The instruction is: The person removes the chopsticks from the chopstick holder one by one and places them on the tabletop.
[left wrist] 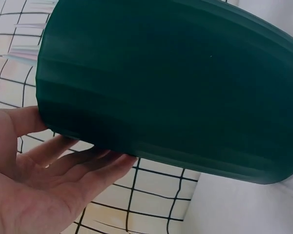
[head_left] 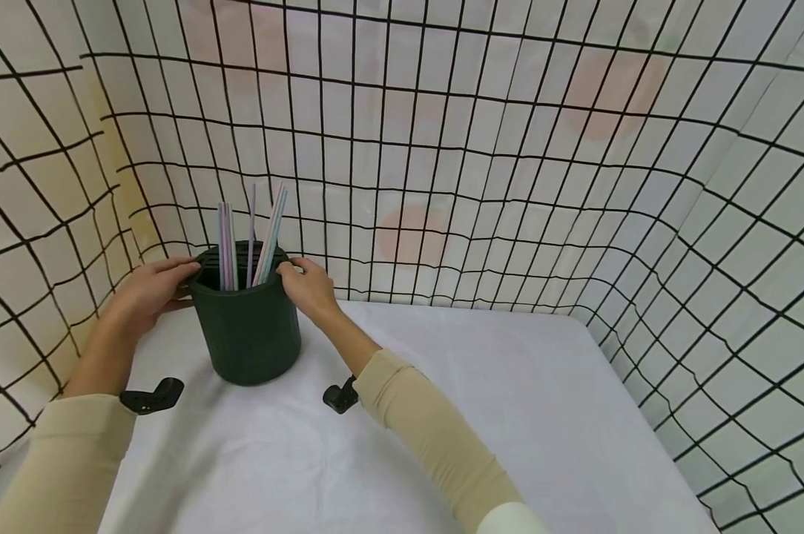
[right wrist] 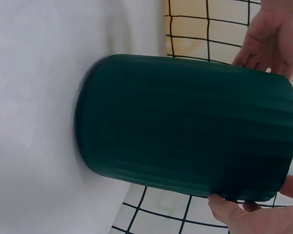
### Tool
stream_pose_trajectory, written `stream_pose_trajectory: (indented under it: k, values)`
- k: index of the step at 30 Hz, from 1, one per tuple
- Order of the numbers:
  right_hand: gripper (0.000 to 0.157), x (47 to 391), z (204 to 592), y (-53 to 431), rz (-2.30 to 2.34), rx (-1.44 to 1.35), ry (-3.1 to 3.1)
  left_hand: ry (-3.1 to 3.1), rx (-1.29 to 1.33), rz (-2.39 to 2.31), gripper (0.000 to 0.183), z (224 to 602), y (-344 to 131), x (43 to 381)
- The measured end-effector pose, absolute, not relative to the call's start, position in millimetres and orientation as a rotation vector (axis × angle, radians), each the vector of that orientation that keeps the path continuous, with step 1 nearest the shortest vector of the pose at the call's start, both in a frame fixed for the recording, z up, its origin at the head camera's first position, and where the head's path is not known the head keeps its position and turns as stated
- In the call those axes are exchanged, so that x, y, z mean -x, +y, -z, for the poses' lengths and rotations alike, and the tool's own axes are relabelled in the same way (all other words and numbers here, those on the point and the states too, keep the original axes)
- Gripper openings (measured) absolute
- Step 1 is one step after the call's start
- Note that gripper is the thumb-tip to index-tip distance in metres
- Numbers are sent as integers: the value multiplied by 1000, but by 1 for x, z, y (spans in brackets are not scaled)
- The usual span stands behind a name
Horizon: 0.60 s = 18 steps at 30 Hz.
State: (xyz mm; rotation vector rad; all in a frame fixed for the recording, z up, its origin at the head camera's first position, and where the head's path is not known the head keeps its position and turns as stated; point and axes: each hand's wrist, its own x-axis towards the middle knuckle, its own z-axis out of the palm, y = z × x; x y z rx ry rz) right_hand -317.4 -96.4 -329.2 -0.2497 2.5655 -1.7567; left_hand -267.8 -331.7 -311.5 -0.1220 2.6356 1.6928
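A dark green bin [head_left: 247, 337] with a ribbed outer wall stands upright at the left rear of the white-covered table. Several thin pastel straws [head_left: 227, 245] poke up out of it in two bunches, with a single lilac one between. On its left side my left hand [head_left: 150, 291] holds the rim, the thumb at the top edge and the fingers along the outer wall. Opposite, my right hand [head_left: 308, 288] grips the rim with thumb and fingers. In the left wrist view, the left fingertips [left wrist: 129, 160] touch the bin's side. The bin's base is close over the white cloth.
Black wire grid panels [head_left: 409, 141] enclose the table at the back, left and right, with pale patterned sheeting behind. White cloth [head_left: 482, 386] covers the tabletop. A black camera mount [head_left: 340, 397] sits at the right wrist, another [head_left: 153, 397] at the left.
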Motion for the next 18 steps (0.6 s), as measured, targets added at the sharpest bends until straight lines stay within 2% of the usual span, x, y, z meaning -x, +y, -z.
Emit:
stream_pose_trajectory:
  k: [18]
  values:
    - [46, 317, 328, -92, 1810, 202, 2502, 2525, 106, -1767, 75, 310, -340, 268]
